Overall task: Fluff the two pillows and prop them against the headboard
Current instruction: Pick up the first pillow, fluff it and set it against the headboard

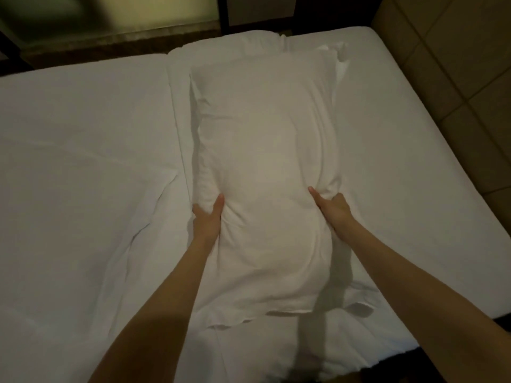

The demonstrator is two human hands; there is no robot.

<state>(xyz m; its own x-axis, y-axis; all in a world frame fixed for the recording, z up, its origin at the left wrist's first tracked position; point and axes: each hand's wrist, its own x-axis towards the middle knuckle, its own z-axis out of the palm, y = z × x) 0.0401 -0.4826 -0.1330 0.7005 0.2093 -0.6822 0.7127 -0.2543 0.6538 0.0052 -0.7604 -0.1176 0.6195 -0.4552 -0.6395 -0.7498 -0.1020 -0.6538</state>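
Observation:
A long white pillow [265, 172] lies lengthwise in the middle of the white bed [83, 150], its far end toward the top of the view. My left hand [208, 217] grips its left side, thumb on top and fingers tucked under the edge. On the opposite side my right hand [333, 207] pinches a fold of the case. Both hands squeeze the pillow inward near its middle. A second white pillow [229, 45] peeks out beyond and under the far end, mostly hidden. The padded tan headboard [448, 56] runs along the right edge of the bed.
Beyond the far edge of the bed is a dark floor [91, 51] and a dark vertical post [222, 12]. The sheet on the left half is creased. The bed's near right corner [495, 310] ends at a dark gap.

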